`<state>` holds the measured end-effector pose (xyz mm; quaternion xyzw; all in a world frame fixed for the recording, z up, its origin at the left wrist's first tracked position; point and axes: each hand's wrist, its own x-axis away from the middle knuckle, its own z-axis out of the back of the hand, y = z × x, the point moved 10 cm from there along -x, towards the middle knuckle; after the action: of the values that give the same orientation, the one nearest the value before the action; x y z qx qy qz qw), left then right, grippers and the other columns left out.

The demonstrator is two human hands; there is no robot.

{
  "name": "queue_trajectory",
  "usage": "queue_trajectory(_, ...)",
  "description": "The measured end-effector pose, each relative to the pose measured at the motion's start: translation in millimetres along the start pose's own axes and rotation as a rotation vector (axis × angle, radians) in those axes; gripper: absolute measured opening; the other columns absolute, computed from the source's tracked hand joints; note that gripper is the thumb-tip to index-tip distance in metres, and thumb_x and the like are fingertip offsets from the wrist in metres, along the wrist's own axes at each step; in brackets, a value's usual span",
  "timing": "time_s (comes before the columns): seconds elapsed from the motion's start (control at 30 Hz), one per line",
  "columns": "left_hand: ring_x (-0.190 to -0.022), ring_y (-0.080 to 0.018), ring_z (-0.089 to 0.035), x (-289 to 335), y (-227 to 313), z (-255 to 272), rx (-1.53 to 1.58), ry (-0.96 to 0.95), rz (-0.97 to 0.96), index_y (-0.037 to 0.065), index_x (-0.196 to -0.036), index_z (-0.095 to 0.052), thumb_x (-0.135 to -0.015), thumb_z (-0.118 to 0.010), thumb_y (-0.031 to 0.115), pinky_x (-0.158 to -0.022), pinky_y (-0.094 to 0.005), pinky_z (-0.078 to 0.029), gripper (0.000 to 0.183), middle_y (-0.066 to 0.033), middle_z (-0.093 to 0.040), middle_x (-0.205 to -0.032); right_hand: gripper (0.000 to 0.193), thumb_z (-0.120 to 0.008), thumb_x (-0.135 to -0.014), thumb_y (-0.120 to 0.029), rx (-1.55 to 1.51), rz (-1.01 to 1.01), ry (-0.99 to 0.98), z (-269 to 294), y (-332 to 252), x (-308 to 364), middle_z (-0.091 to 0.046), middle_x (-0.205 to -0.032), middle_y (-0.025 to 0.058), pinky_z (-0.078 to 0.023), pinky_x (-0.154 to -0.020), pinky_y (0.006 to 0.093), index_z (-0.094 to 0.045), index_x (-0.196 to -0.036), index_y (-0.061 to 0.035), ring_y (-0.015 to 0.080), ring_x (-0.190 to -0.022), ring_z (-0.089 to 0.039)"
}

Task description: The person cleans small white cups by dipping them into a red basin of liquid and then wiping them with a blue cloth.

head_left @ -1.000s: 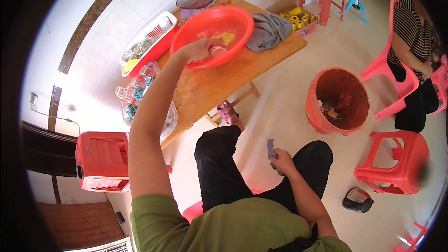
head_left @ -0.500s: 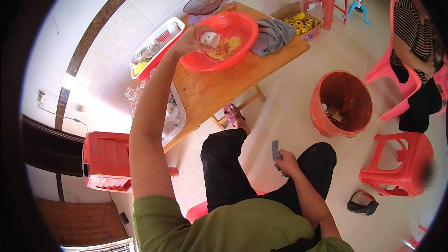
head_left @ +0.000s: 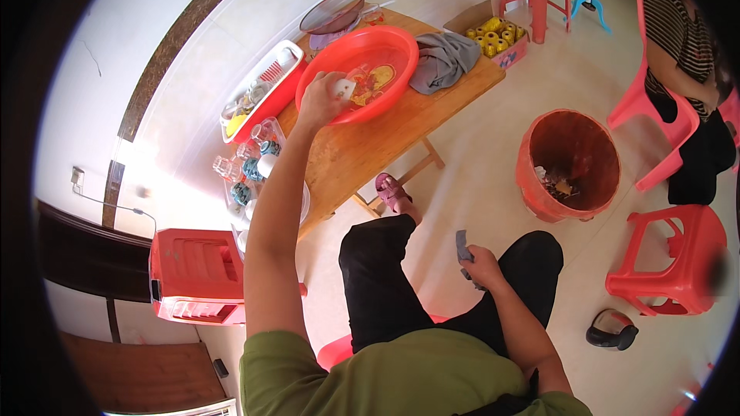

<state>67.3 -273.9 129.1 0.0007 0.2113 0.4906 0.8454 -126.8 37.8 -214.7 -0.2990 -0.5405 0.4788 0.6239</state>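
Note:
My left hand (head_left: 321, 98) is closed round a small white cup (head_left: 344, 90) with a marking on its side. It holds the cup over the near left rim of a red plastic basin (head_left: 395, 45), whose bottom shows a yellow and red pattern. Down by my right knee, my right hand (head_left: 482, 268) grips a grey cloth (head_left: 462, 245), part of which sticks up above the fingers. A tray (head_left: 305, 204) of glasses and blue-and-white cups (head_left: 250, 169) lies beside my left forearm, which hides part of it.
The basin stands on a wooden table (head_left: 339, 162), with a crumpled grey cloth (head_left: 443, 60) and a red-and-white dish rack (head_left: 289, 85) beside it. A red bin (head_left: 532, 177) holding rubbish, a red stool (head_left: 667, 258) and a seated person (head_left: 686, 54) are on the right.
My left hand has lowered the cup slightly toward the basin's near left rim and tilted it. More of the cup tray shows. My right hand still holds the cloth by my knee.

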Motion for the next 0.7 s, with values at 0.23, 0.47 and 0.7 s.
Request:
queue_trajectory(0.23, -0.093, -0.0284, -0.06, 5.7, 11.5, 11.4, 0.056, 0.1, -0.042, 0.005, -0.108, -0.061, -0.056, -0.08, 0.019, -0.082, -0.0367, -0.048, 0.057, -0.0119, -0.059, -0.101, 0.013, -0.059, -0.08, -0.015, 0.059, 0.039, 0.016, -2.2, 2.0, -3.1, -0.062, -0.066, 0.0133, -0.048, -0.051, 0.0379, -0.057, -0.082, -0.0019, 0.0249, -0.055, -0.062)
queue_trajectory(0.47, -0.092, -0.028, -0.061, 14.2, 4.3, 12.3, 0.103, 0.189, 0.071, 0.004, -0.104, -0.062, -0.057, -0.081, 0.023, -0.081, -0.0366, -0.049, 0.054, -0.0124, -0.061, -0.098, 0.012, -0.058, -0.081, -0.014, 0.018, 0.039, 0.024, -0.3, 3.3, -2.0, -0.061, -0.062, 0.0126, -0.046, -0.046, 0.0376, -0.056, -0.082, -0.0023, 0.024, -0.048, -0.06)
queue_trajectory(0.7, -0.089, -0.0285, -0.062, 17.0, 1.1, 12.2, 0.076, 0.204, 0.084, 0.004, -0.103, -0.063, -0.058, -0.081, 0.025, -0.08, -0.0371, -0.049, 0.052, -0.0124, -0.062, -0.095, 0.011, -0.058, -0.081, -0.012, -0.019, -0.041, -0.03, -4.6, -1.8, 0.2, -0.059, -0.061, 0.0112, -0.045, -0.043, 0.036, -0.056, -0.081, -0.0019, 0.0217, -0.047, -0.058)
